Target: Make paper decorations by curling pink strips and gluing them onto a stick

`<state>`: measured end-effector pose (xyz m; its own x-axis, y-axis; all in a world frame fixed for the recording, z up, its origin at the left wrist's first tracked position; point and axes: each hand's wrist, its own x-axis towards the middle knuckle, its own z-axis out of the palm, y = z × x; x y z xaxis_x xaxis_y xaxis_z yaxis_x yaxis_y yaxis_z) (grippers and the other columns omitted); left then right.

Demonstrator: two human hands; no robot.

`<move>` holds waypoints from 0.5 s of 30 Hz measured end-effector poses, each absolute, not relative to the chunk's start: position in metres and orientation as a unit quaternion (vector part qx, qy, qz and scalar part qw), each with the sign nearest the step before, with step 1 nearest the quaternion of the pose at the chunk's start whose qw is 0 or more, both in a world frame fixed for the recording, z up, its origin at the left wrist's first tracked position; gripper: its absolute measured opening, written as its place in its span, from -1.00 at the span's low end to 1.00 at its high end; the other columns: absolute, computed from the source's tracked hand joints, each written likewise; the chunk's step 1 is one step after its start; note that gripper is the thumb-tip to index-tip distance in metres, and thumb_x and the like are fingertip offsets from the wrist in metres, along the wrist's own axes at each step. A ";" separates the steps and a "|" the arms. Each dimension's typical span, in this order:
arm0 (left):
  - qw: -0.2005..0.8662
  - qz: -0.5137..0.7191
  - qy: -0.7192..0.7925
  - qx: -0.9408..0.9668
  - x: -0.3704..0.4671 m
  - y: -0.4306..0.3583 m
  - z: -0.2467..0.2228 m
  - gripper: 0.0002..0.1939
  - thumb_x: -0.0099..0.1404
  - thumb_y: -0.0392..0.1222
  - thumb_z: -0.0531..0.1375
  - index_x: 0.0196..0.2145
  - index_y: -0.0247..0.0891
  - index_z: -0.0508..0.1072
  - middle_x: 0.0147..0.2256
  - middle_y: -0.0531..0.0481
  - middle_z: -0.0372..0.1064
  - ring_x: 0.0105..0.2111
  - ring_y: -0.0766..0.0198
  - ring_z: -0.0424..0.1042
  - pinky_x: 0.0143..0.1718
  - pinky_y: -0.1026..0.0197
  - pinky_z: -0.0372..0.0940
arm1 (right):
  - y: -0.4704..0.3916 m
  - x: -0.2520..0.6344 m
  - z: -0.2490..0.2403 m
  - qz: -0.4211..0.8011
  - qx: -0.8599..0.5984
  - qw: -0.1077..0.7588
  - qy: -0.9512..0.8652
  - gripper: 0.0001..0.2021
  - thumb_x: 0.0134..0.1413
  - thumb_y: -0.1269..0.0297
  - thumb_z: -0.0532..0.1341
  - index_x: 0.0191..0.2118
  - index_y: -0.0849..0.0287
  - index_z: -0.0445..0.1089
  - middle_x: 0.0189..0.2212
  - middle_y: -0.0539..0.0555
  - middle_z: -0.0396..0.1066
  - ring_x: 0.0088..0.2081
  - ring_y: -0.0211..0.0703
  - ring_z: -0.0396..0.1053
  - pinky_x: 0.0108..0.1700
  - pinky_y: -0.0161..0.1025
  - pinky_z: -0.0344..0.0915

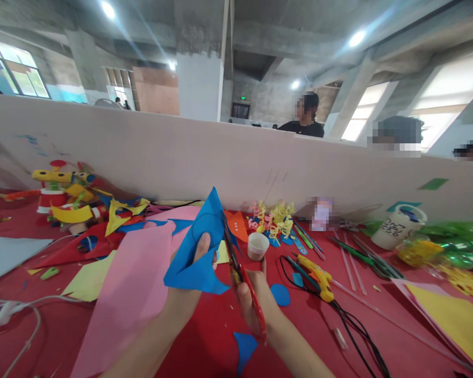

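My left hand [199,252] grips a piece of blue paper [208,226], thumb in front and the other fingers hidden behind the sheet. A circle outline is drawn on the paper, and its lower edge has a curved cut-out. Wrapped round a pair of red-handled scissors [256,304], my right hand [250,289] is just to the right of the sheet. The scissor blades point up and lie along the paper's right edge; how far apart they are is hard to tell. A small white cup [257,246] stands just beyond my right hand. A cut blue circle [279,295] lies beside my right wrist.
Pink paper [134,299] covers the table's left middle. A yellow glue gun [319,275] with a black cord lies on the right. Paper animal figures [53,184] stand at the back left, a white bucket [400,226] at the back right. A white partition [142,142] runs behind; people sit beyond it.
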<state>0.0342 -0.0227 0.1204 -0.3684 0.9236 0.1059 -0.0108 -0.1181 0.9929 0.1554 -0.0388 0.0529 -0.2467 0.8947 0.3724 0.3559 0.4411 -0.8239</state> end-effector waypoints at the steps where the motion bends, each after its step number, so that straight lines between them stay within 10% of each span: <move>1: 0.387 0.621 0.543 0.411 0.034 -0.023 0.122 -0.56 -0.08 0.21 0.17 -0.74 -0.22 0.25 -0.76 0.08 0.21 -0.74 0.30 0.24 -0.72 0.26 0.18 | -0.039 0.156 0.053 0.306 -0.431 0.436 -0.729 -0.41 0.00 -0.30 -0.27 -0.65 0.15 -0.04 -0.72 -0.08 -0.05 -0.66 -0.36 -0.05 -0.59 -0.33 -0.15; 15: 0.376 0.550 0.477 0.574 0.008 -0.001 0.120 -0.58 0.05 0.10 0.10 -0.78 -0.22 0.20 -0.79 0.08 0.15 -0.76 0.36 0.16 -0.70 0.28 0.14 | -0.035 0.164 0.059 0.309 -0.439 0.403 -0.742 -0.52 0.04 -0.18 -0.18 -0.63 0.12 -0.12 -0.68 -0.06 -0.09 -0.59 -0.30 -0.07 -0.53 -0.32 0.02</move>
